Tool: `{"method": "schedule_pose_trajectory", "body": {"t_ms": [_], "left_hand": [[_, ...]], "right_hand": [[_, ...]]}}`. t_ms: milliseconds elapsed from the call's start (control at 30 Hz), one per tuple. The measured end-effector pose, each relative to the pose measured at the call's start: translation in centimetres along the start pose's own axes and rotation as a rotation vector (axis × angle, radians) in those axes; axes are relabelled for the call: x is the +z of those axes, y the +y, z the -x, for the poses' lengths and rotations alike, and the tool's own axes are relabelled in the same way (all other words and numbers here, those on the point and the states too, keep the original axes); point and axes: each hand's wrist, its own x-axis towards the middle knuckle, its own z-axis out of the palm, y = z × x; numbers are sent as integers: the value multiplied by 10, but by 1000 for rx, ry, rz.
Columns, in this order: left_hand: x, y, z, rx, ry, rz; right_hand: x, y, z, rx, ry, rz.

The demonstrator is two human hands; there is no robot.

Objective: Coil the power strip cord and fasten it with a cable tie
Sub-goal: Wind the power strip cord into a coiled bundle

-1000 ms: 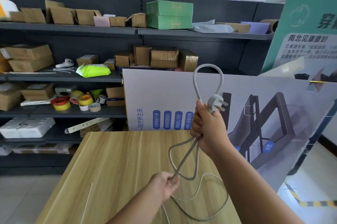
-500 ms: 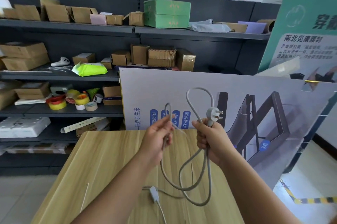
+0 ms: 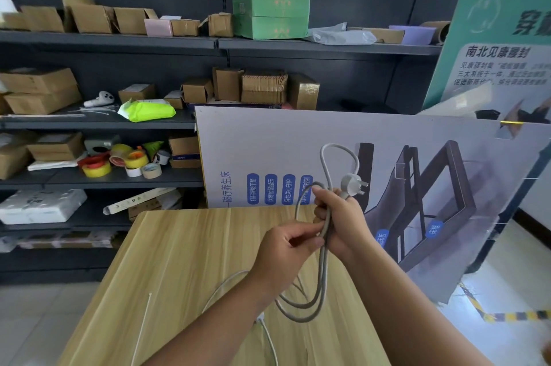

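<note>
A grey power cord (image 3: pixel 323 273) hangs in loops above the wooden table (image 3: pixel 179 261). My right hand (image 3: pixel 343 221) grips the gathered loops near the top, with the white three-pin plug (image 3: pixel 353 185) sticking out above the fist and one loop (image 3: pixel 338 157) standing upward. My left hand (image 3: pixel 286 249) pinches the strands just below and left of the right hand. More cord trails down to the table under my left forearm, where a small white part (image 3: pixel 260 318) of it shows. A thin white cable tie (image 3: pixel 143 327) lies on the table at the left.
Dark shelves (image 3: pixel 113 124) with cardboard boxes, tape rolls and a green box stand behind the table. A large printed board (image 3: pixel 402 157) leans at the table's far edge, another green board (image 3: pixel 501 37) at the right. Striped tape marks the floor at the right.
My left hand brought a raised length of cord across to the right hand and now pinches the bundle beside it. The hanging loops have drawn closer together.
</note>
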Motion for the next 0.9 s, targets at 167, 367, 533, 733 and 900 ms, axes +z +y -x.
{"method": "schedule_pose_trajectory", "body": {"t_ms": [167,367,533,733,900], "left_hand": [[-5,-21,13,-105,12,9],[-25,-23,2,-141,128,-43],[-49,-43,-33,-351,146,-241],[-47,-42,-40,-295,-4,-151],[-40,9,-44,-135,160,52]], "right_hand": [[0,0,-3,50,-14,-65],[5,-3,3,84,-149,28],[11,-21,14,94,-381,47],[8,-41,17,-12,-392,136],[-1,-26,9,-118,-228,537]]}}
